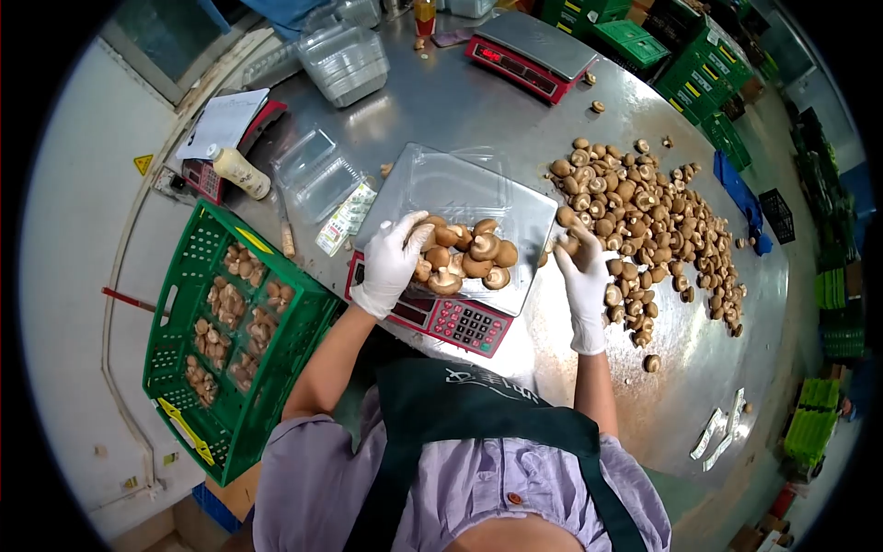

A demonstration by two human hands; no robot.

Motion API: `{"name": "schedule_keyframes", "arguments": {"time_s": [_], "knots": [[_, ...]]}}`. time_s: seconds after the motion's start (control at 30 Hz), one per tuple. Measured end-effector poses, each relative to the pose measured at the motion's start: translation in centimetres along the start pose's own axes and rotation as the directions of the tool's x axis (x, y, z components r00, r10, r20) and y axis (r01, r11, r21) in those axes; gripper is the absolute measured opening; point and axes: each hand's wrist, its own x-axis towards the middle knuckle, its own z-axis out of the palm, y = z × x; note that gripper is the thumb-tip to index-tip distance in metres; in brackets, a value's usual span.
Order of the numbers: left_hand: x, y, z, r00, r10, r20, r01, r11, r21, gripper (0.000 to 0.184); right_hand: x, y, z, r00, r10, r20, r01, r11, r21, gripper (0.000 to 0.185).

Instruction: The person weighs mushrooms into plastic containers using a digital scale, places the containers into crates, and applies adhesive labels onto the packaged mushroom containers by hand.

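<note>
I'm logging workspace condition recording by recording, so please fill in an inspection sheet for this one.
Surface: shiny metal table, brownish patches in places.
Job's things: mushrooms in a clear container on the near scale; loose pile to the right; packs in a green crate.
Clutter: bottle, label sheet, spare containers, second scale.
Hands: gloved; left hand at the container's mushrooms, right hand at the pile, apparently pinching one.
Cables: pale cable-like line along the left wall.
Surroundings: stacked crates, warning sign.
</note>
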Motion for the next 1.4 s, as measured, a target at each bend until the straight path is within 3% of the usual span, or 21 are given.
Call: {"name": "schedule_keyframes", "arguments": {"time_s": [0.03, 0.13, 0.17, 0.2, 0.27, 0.33, 0.37, 0.4, 0.43, 0.5, 0.57, 0.73, 0.77, 0.8, 0.87, 0.93, 1.0, 1.1, 1.2, 1.27, 1.4], "knots": [[0.3, -0.3, 0.2, 0.994, 0.098, -0.051, -0.094, 0.992, 0.084, 0.027, 1.1, -0.3, 1.3, 0.992, -0.092, 0.088, 0.097, 0.994, -0.049, 0.037], [0.1, -0.3, 0.7, 1.000, 0.003, -0.022, -0.001, 0.996, 0.088, 0.028, 2.5, -3.7, 5.5, 0.952, -0.177, 0.250, 0.234, 0.947, -0.220, 0.040], [-0.1, 0.1, 0.7, 0.990, -0.125, 0.065, 0.122, 0.991, 0.055, 0.030, 3.2, -2.7, 6.8, 0.887, -0.305, 0.346, 0.411, 0.864, -0.292, 0.040], [-0.1, -0.1, 0.8, 0.990, -0.127, 0.063, 0.123, 0.991, 0.056, 0.030, 3.5, -2.7, 7.6, 0.797, -0.233, 0.557, 0.541, 0.686, -0.487, 0.040], [-0.2, -1.0, 1.4, 0.998, -0.021, -0.059, 0.026, 0.997, 0.076, 0.031, 2.9, -0.7, 9.7, 0.745, -0.202, 0.635, 0.646, 0.457, -0.612, 0.040], [0.0, -1.4, 1.4, 0.998, -0.024, -0.063, 0.025, 1.000, 0.019, 0.030, 3.4, -1.4, 9.6, 0.739, -0.167, 0.653, 0.642, 0.470, -0.606, 0.043], [0.0, -1.6, 1.3, 0.994, -0.063, -0.091, 0.055, 0.995, -0.088, 0.029, 3.5, -1.5, 9.0, 0.810, -0.175, 0.560, 0.472, 0.760, -0.446, 0.045], [0.1, -1.7, 1.3, 0.988, -0.103, -0.113, 0.080, 0.978, -0.195, 0.028, 3.6, -1.6, 8.2, 0.874, -0.136, 0.467, 0.257, 0.944, -0.206, 0.046], [0.5, -1.6, 0.8, 0.982, -0.137, -0.127, 0.101, 0.961, -0.259, 0.024, 3.7, -1.8, 7.4, 0.910, -0.032, 0.413, 0.086, 0.990, -0.113, 0.048], [1.9, -3.9, 1.0, 0.950, -0.305, -0.068, 0.241, 0.854, -0.462, 0.028, 4.3, -0.9, 5.7, 0.956, -0.079, 0.282, 0.053, 0.994, 0.097, 0.048], [3.6, -4.4, 0.4, 0.866, -0.493, 0.087, 0.399, 0.575, -0.714, 0.031, 4.0, -1.5, 3.6, 0.970, -0.037, 0.239, 0.035, 0.999, 0.016, 0.051], [6.4, -4.5, -1.4, 0.870, -0.485, 0.095, 0.408, 0.596, -0.691, 0.029, 2.4, -2.8, 1.6, 0.980, 0.063, 0.190, -0.056, 0.998, -0.040, 0.038], [6.4, -4.3, -1.6, 0.912, -0.383, 0.147, 0.393, 0.712, -0.582, 0.027, 2.0, -3.3, 1.8, 0.976, 0.152, 0.157, -0.146, 0.988, -0.046, 0.033], [6.4, -3.5, -2.0, 0.935, -0.282, 0.216, 0.352, 0.813, -0.464, 0.026, 1.9, -3.3, 2.0, 0.975, 0.152, 0.160, -0.147, 0.988, -0.044, 0.033], [5.2, -1.9, -2.7, 0.942, -0.194, 0.273, 0.303, 0.842, -0.447, 0.024, 1.7, -3.2, 2.3, 0.971, 0.133, 0.197, -0.101, 0.981, -0.164, 0.025], [3.7, -1.3, -2.8, 0.911, 0.062, 0.408, -0.006, 0.991, -0.137, 0.025, 1.6, -2.9, 3.2, 0.977, 0.081, 0.197, -0.047, 0.984, -0.172, 0.023], [2.9, -1.5, -2.6, 0.928, 0.113, 0.356, -0.107, 0.994, -0.038, 0.026, 1.6, -3.1, 4.2, 0.970, 0.041, 0.238, 0.002, 0.984, -0.179, 0.022], [2.7, -1.7, -3.2, 0.882, -0.110, 0.458, 0.280, 0.905, -0.321, 0.028, 1.3, -3.4, 5.7, 0.962, -0.003, 0.273, 0.067, 0.972, -0.223, 0.022], [2.5, -1.5, -4.4, 0.877, -0.167, 0.450, 0.393, 0.789, -0.472, 0.028, 0.9, -4.2, 7.4, 0.947, -0.035, 0.320, 0.138, 0.943, -0.303, 0.024], [2.5, -1.3, -4.9, 0.877, -0.158, 0.454, 0.397, 0.772, -0.497, 0.027, 0.6, -5.2, 8.4, 0.907, -0.125, 0.403, 0.273, 0.903, -0.333, 0.027], [2.1, -0.3, -5.3, 0.873, -0.149, 0.464, 0.418, 0.720, -0.555, 0.027, -0.2, -5.9, 10.6, 0.866, -0.133, 0.482, 0.391, 0.780, -0.489, 0.032]]}}
